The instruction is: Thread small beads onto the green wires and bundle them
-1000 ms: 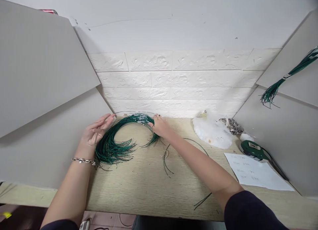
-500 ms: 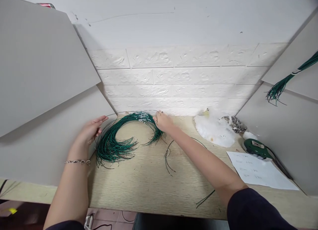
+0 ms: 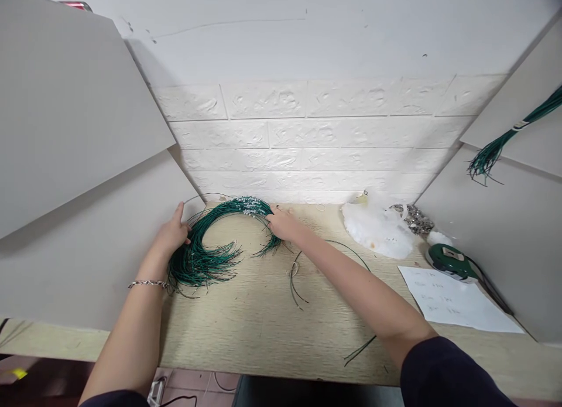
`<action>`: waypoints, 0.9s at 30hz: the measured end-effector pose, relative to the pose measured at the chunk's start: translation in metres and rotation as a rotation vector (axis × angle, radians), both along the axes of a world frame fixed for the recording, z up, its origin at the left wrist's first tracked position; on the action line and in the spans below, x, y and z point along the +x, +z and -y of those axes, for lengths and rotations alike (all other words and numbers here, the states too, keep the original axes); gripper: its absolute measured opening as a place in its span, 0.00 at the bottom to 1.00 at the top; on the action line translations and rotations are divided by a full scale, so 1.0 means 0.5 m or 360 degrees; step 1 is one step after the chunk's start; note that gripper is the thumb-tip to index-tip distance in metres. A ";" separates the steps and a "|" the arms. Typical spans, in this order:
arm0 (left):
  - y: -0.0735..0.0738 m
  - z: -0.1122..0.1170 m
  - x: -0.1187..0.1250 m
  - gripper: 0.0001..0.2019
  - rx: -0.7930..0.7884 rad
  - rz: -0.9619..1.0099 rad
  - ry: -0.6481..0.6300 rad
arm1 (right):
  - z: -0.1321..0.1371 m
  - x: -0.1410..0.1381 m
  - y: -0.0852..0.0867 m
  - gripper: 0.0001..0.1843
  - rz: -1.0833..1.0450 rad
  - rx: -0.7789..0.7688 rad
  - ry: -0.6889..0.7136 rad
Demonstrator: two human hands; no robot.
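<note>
A bent bundle of thin green wires [image 3: 206, 243] lies in an arch on the wooden table [image 3: 263, 325], with small white beads [image 3: 248, 206] at its top. My left hand [image 3: 172, 236] closes around the left leg of the arch, thumb pointing up. My right hand [image 3: 281, 224] pinches the right leg just below the beads. Both frayed wire ends fan out toward me between the hands.
Loose wire pieces [image 3: 296, 278] lie right of the bundle. Farther right are a white fluffy heap [image 3: 377, 228], shiny bits [image 3: 415, 218], a green tape dispenser [image 3: 450, 260] and a paper sheet [image 3: 456, 304]. Grey boards flank the table; another green wire bundle [image 3: 496, 149] hangs at right.
My left hand went from open beside the bundle to closed on its left leg. My right hand slid slightly down the right leg.
</note>
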State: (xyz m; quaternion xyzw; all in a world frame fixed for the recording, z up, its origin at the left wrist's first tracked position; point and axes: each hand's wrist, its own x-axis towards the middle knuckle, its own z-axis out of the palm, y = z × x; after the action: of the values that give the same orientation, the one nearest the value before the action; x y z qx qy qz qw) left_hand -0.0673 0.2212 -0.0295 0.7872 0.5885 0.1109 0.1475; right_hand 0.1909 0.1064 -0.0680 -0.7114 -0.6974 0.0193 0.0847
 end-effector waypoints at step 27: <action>0.038 0.285 0.239 0.17 -0.0178 0.0270 -0.1349 | 0.135 0.124 0.009 0.21 -0.0467 0.0664 -0.0068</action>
State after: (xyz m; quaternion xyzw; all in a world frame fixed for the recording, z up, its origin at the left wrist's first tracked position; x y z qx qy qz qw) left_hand 0.0520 0.0788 -0.0104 0.9380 0.2043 0.0728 0.2702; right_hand 0.2528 0.0389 -0.0634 -0.6826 -0.6514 -0.0237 0.3304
